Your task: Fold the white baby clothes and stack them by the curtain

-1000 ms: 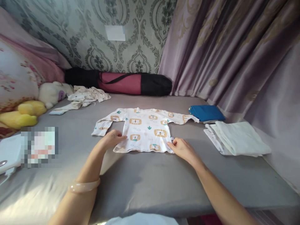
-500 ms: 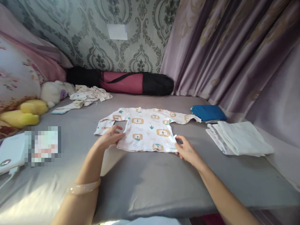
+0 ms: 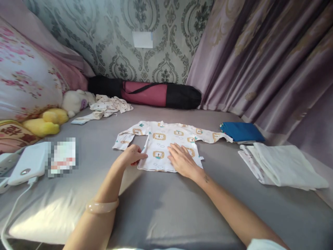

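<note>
Shirt, place: spread flat on the grey sheet, in front of the person and between the folded cloths and the stuffed toys
Shirt, direction: neckline points away from the person, hem towards the person; the long axis, sleeve to sleeve, runs left to right
Left-side sleeve: reaches out, then bends back so its cuff end comes towards the person
Right-side sleeve: stretched outward, its end reaching the blue folded cloth
Side tag: small and white, sticking out of the right side edge near the hem; too small to read
Cushion: one large character on brown and yellow fabric, partly cut off by the picture's edge
Blurred item: pixelated, its print unreadable; beside the white device with a cable
Shirt, look: white, long-sleeved, with tan lion-like faces, green leaf shapes and thin cloud outlines; mostly smooth
Left hand: at the left side edge near the hem, fingers bent; cannot tell whether it pinches the cloth
Right hand: open, palm down, fingers spread over the lower right of the shirt
White folded cloths: on the right, near the blue folded cloth
</note>
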Tool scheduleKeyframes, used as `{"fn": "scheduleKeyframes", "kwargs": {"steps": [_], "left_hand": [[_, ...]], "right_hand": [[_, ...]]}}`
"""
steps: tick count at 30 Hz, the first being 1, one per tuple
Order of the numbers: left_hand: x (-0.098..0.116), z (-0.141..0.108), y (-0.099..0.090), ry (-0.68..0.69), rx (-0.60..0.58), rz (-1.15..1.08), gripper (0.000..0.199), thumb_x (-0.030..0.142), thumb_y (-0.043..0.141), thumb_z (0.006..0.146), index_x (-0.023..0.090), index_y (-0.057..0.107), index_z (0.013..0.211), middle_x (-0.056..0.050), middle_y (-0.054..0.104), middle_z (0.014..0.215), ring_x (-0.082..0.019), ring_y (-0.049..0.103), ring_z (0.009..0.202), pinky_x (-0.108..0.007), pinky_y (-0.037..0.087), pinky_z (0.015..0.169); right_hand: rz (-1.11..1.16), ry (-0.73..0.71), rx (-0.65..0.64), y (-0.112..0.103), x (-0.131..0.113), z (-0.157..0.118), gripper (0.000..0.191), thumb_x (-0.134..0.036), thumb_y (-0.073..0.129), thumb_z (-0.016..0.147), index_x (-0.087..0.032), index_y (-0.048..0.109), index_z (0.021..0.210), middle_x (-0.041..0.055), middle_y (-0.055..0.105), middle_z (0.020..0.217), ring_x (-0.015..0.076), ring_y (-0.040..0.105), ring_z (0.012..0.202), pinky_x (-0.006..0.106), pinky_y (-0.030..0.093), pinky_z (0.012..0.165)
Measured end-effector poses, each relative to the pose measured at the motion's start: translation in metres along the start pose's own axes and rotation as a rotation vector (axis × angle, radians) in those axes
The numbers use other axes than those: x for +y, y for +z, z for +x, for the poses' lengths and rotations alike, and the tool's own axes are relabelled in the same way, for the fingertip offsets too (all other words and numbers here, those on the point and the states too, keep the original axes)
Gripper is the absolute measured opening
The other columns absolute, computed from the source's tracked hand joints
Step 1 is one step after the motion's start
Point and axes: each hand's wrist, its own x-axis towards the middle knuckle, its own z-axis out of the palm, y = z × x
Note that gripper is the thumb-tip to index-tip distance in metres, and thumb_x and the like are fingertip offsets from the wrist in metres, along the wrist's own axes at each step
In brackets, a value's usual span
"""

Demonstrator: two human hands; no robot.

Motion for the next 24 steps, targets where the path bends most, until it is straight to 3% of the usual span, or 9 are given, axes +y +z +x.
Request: {"fn": "scheduleKeyframes", "kwargs": {"steps": [2, 5, 10, 14, 18, 20, 22, 24], "left_hand": [[-0.001, 0.001, 0.001, -0.015, 0.010, -0.005, 0.021, 0.035, 0.061, 0.075, 0.019, 0.049, 0.070, 0.006, 0.044, 0.038, -0.010, 0.040, 0.036, -0.020, 0.029, 0.039], [-0.005, 0.005, 0.001, -0.016, -0.017, -0.049, 0.022, 0.037, 0.062, 0.074, 0.019, 0.048, 0.072, 0.007, 0.043, 0.039, -0.009, 0.037, 0.035, -0.020, 0.027, 0.039], [-0.010, 0.007, -0.002, -0.002, -0.037, -0.085, 0.029, 0.042, 0.066, 0.070, 0.019, 0.048, 0.070, 0.006, 0.046, 0.043, -0.009, 0.039, 0.037, -0.021, 0.028, 0.041], [-0.011, 0.007, -0.003, 0.008, -0.056, -0.120, 0.028, 0.042, 0.065, 0.069, 0.020, 0.047, 0.069, 0.006, 0.048, 0.044, -0.009, 0.040, 0.037, -0.022, 0.029, 0.041], [-0.011, 0.004, -0.006, 0.039, -0.074, -0.141, 0.032, 0.047, 0.065, 0.068, 0.020, 0.047, 0.066, 0.005, 0.048, 0.043, -0.010, 0.040, 0.038, -0.023, 0.029, 0.041], [-0.008, -0.001, -0.008, 0.057, -0.080, -0.153, 0.036, 0.052, 0.063, 0.069, 0.020, 0.047, 0.064, 0.005, 0.047, 0.043, -0.010, 0.040, 0.038, -0.023, 0.028, 0.042], [-0.006, -0.004, -0.010, 0.090, -0.085, -0.179, 0.041, 0.058, 0.059, 0.071, 0.020, 0.046, 0.062, 0.005, 0.046, 0.044, -0.009, 0.040, 0.039, -0.023, 0.027, 0.042], [-0.005, -0.006, -0.011, 0.123, -0.073, -0.208, 0.044, 0.061, 0.055, 0.073, 0.020, 0.046, 0.060, 0.004, 0.046, 0.045, -0.009, 0.039, 0.039, -0.023, 0.026, 0.042]], "right_hand": [[0.065, -0.060, -0.067, 0.011, -0.006, 0.014, 0.050, -0.038, 0.027, 0.101, -0.016, 0.038, 0.145, 0.0121, 0.030, 0.155, 0.0271, 0.020, 0.144, 0.050, 0.017, 0.116], [0.114, -0.067, -0.165, 0.017, -0.006, 0.014, 0.056, -0.043, 0.023, 0.101, -0.018, 0.029, 0.150, 0.0102, 0.018, 0.159, 0.0267, 0.010, 0.147, 0.053, 0.010, 0.117], [0.103, -0.121, -0.207, 0.006, 0.007, -0.021, 0.055, -0.043, 0.023, 0.101, -0.023, 0.023, 0.152, 0.0072, 0.010, 0.160, 0.0227, 0.005, 0.147, 0.049, 0.004, 0.119], [0.125, -0.096, -0.317, -0.011, 0.014, -0.054, 0.057, -0.048, 0.023, 0.100, -0.024, 0.025, 0.152, 0.0043, 0.009, 0.160, 0.0222, 0.006, 0.147, 0.045, 0.008, 0.120], [0.147, -0.018, -0.427, -0.036, 0.017, -0.075, 0.058, -0.050, 0.030, 0.098, -0.026, 0.030, 0.150, 0.0038, 0.022, 0.158, 0.0239, 0.019, 0.145, 0.042, 0.021, 0.117], [0.145, -0.010, -0.441, -0.052, 0.018, -0.074, 0.050, -0.046, 0.037, 0.097, -0.028, 0.044, 0.143, 0.0054, 0.040, 0.151, 0.0240, 0.037, 0.138, 0.038, 0.032, 0.110], [0.129, -0.022, -0.459, -0.066, 0.017, -0.062, 0.037, -0.039, 0.041, 0.095, -0.029, 0.062, 0.123, 0.0059, 0.061, 0.129, 0.0228, 0.056, 0.118, 0.033, 0.042, 0.097], [0.102, -0.046, -0.477, -0.073, 0.013, -0.036, 0.029, -0.034, 0.043, 0.094, -0.028, 0.071, 0.098, 0.0039, 0.072, 0.100, 0.0201, 0.065, 0.093, 0.029, 0.045, 0.081]]}}
